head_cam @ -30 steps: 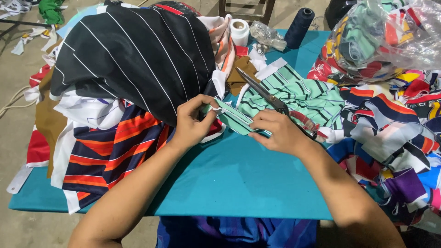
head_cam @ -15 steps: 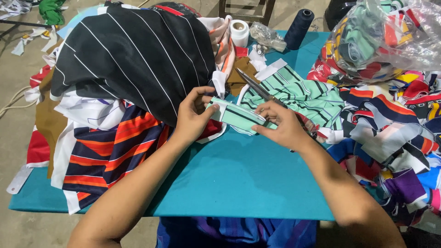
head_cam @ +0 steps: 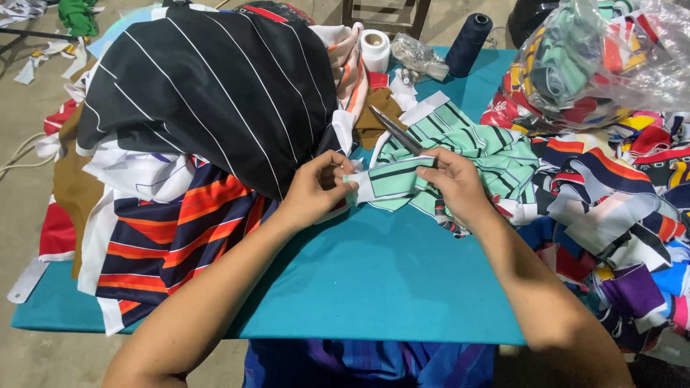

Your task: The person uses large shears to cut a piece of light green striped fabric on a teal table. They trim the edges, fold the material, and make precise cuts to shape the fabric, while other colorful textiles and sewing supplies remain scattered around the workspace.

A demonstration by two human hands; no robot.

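while the mint strip point(head_cam: 394, 181) is pinched at its near end by the left hand point(head_cam: 316, 188), its length runs rightward into the right hand point(head_cam: 454, 183), closed on strip and scissors point(head_cam: 395, 130).

The table point(head_cam: 374, 287) is teal. A black cloth point(head_cam: 208, 86) bears thin white stripes. The strip point(head_cam: 392, 179) is mint green with dark lines.

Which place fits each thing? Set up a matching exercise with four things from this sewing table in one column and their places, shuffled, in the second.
Things:
1. mint striped strip
2. scissors
3. dark thread cone
4. black striped cloth

Places:
A. standing at the far edge of the table
B. heaped on the pile at the left
C. stretched between left hand and right hand
D. blades pointing away, above the right hand

Pairs: 1-C, 2-D, 3-A, 4-B
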